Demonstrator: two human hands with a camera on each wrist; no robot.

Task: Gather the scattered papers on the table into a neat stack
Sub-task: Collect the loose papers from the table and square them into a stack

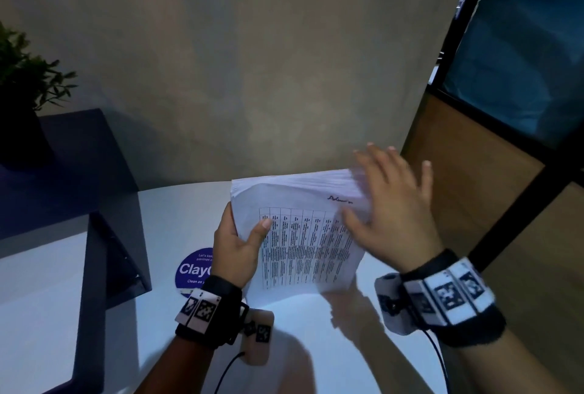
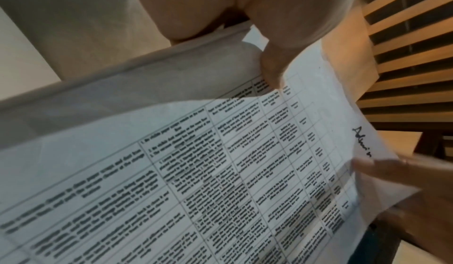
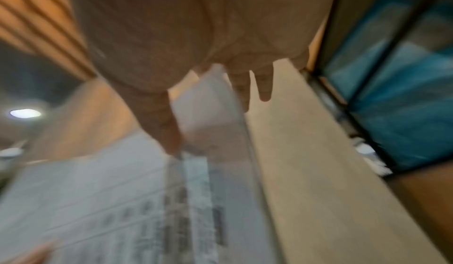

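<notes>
A thick stack of white papers [image 1: 300,235] is held tilted above the white table [image 1: 316,346], its top sheet printed with a table and a handwritten word. My left hand [image 1: 240,242] grips the stack's left edge, thumb on the printed face. My right hand [image 1: 392,204] is flat with spread fingers against the stack's right edge, blurred by motion. In the left wrist view the printed sheet [image 2: 220,181] fills the frame, with my left thumb [image 2: 272,68] on it and the right hand's fingers [image 2: 392,169] at its far edge. The right wrist view shows the paper stack [image 3: 122,200] blurred.
A dark blue stepped block [image 1: 94,204] stands on the left with a potted plant [image 1: 25,103] on it. A round blue sticker [image 1: 196,267] lies on the table under my left hand. A beige wall [image 1: 268,77] rises behind, and a black-framed glass partition [image 1: 505,62] is at right.
</notes>
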